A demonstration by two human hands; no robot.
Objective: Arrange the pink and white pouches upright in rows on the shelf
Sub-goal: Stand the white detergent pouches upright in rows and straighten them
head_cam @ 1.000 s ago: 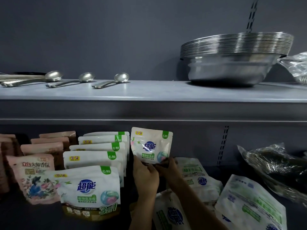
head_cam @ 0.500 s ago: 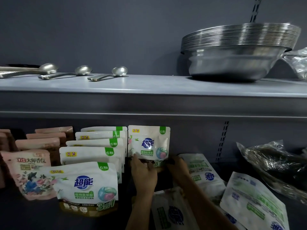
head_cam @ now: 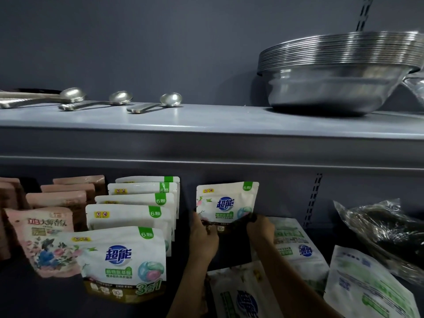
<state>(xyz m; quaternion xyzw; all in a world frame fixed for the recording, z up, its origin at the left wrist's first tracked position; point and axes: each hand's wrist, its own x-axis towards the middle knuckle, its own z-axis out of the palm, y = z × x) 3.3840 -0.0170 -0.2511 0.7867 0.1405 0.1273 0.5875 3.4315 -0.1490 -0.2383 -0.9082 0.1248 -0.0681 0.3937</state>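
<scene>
A white pouch [head_cam: 226, 203] stands upright deep on the lower shelf [head_cam: 46, 299], to the right of a row of several upright white pouches [head_cam: 128, 255]. My left hand [head_cam: 203, 239] grips its lower left corner and my right hand [head_cam: 259, 228] pinches its lower right corner. Left of the white row stands a row of pink pouches [head_cam: 44, 237]. More white pouches [head_cam: 296, 249] lie flat on the shelf to the right and in front of my arms.
The upper shelf [head_cam: 206, 120] carries three metal spoons [head_cam: 153, 104] and a stack of steel bowls [head_cam: 339, 72]. A crinkled clear plastic bag [head_cam: 380, 228] with dark contents lies at the right of the lower shelf.
Both hands have moved the held white pouch to the right, away from the white row, and set it lower toward the back of the shelf.
</scene>
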